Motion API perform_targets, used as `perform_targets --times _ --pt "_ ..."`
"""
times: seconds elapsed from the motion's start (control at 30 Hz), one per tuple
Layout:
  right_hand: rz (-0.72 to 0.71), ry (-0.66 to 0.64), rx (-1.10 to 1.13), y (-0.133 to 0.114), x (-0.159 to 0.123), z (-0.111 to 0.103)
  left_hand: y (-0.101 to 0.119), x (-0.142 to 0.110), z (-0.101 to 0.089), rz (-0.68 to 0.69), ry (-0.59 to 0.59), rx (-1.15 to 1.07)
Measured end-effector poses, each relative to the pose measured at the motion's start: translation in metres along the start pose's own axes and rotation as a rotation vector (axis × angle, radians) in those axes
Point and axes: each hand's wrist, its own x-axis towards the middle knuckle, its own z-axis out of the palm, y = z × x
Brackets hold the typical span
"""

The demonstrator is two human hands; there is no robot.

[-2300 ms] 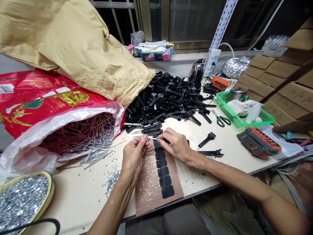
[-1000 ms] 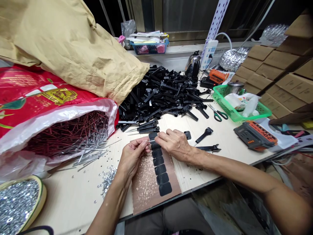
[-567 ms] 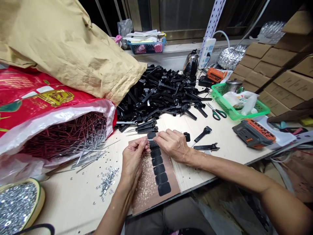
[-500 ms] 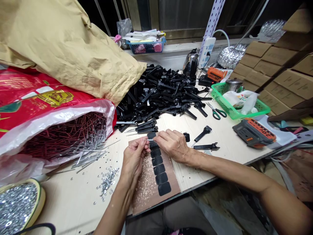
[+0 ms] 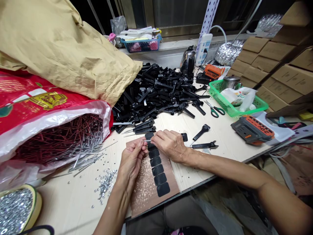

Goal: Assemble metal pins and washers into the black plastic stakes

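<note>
My left hand (image 5: 132, 158) pinches one end of a thin silvery metal rod (image 5: 147, 140), thumb against fingertips. Curled fingers of my right hand (image 5: 171, 146) close on the other end, hiding much of it. Both hands hover over a row of black rounded-square pads (image 5: 157, 169) on a speckled brown board (image 5: 143, 192). Beyond the hands lie several black plastic handle-like pieces (image 5: 144, 127), some with thin rods sticking out. Two more such pieces (image 5: 201, 132) rest to the right of my right hand, near a single black pad (image 5: 184, 137).
A large heap of black pieces (image 5: 158, 89) fills the back. Left are a red bag (image 5: 44, 98) of metal rods, loose small metal rings (image 5: 106, 184) and a tub (image 5: 36, 209) of them. Right are scissors (image 5: 215, 110), a green basket (image 5: 227, 106), a battery pack (image 5: 253, 129) and stacked cardboard boxes (image 5: 288, 78).
The whole view has shifted slightly, with things lying a little further left. Both hands keep their hold on the rod, and a bit more of it shows between them.
</note>
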Motion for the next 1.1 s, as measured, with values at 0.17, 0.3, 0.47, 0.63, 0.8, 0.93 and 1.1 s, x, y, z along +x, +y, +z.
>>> perform_targets --times 0.17,0.3,0.47,0.63,0.8,0.93,1.1 --pt "0.121 -0.059 0.154 -0.003 0.000 -0.001 -0.008 0.001 -0.001 0.108 -0.028 0.068" --pt "0.143 -0.092 0.197 -0.004 0.001 -0.003 -0.012 -0.003 0.000 0.208 -0.003 0.201" --pt "0.214 -0.154 0.330 -0.006 0.001 -0.007 -0.014 -0.010 0.002 0.405 0.132 0.472" --pt "0.304 -0.177 0.487 -0.011 0.000 -0.006 -0.013 -0.013 0.003 0.406 0.161 0.492" --pt "0.210 -0.126 0.308 -0.014 0.002 -0.004 -0.012 -0.015 0.002 0.423 0.185 0.516" --pt "0.242 -0.163 0.434 -0.012 0.003 0.000 -0.012 -0.014 0.001 0.429 0.175 0.501" --pt "0.123 -0.066 0.162 -0.018 0.001 0.003 -0.015 -0.008 -0.003 0.313 0.097 0.288"
